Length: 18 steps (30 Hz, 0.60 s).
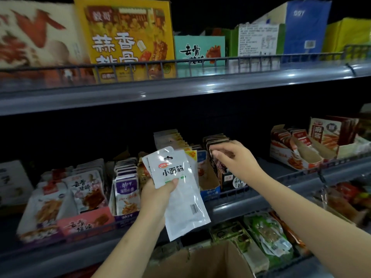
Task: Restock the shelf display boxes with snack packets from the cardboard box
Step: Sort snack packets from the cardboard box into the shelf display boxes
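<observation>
Partly, the left hand (155,194) hides the white packets (180,189).

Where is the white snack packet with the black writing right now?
In the head view, the white snack packet is held up by the left hand in the middle, in front of the middle shelf, above the cardboard box.
</observation>
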Each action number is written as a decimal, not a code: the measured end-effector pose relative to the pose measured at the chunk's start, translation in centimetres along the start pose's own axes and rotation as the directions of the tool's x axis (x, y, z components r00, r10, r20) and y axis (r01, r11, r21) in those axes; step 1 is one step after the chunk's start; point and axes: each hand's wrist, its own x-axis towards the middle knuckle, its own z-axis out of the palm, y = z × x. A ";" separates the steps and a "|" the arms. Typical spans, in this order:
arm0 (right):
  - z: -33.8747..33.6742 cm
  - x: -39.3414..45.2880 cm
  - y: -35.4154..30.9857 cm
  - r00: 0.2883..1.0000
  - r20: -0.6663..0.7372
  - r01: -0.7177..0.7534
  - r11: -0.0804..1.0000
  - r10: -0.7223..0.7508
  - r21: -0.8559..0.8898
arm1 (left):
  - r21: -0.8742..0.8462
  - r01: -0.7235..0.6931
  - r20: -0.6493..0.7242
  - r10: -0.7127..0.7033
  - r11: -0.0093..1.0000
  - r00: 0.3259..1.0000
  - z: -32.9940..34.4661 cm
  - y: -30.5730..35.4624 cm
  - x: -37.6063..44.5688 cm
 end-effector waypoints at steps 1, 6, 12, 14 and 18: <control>-0.1 -1.2 -0.9 1.000 0.024 0.005 1.000 -0.005 0.003 | -0.012 0.020 0.017 -0.020 1.000 1.000 -0.5 0.0 -0.9; 1.5 -6.6 -4.6 0.983 0.171 0.058 0.998 -0.061 0.026 | -0.046 0.099 0.119 -0.093 0.994 0.989 -4.1 -0.6 -5.7; 5.1 -10.8 -7.8 0.955 0.289 0.023 0.992 -0.060 0.128 | -0.081 0.120 0.095 -0.112 0.989 0.989 -8.9 -2.0 -9.0; 6.2 -11.6 -8.7 0.946 0.322 -0.020 0.989 -0.029 0.149 | -0.087 0.102 0.072 -0.096 0.991 0.993 -10.1 -2.6 -9.4; 7.9 -12.9 -10.2 0.882 0.467 -0.149 0.978 0.064 0.147 | -0.143 0.084 0.045 -0.079 0.986 0.996 -11.9 -3.8 -9.9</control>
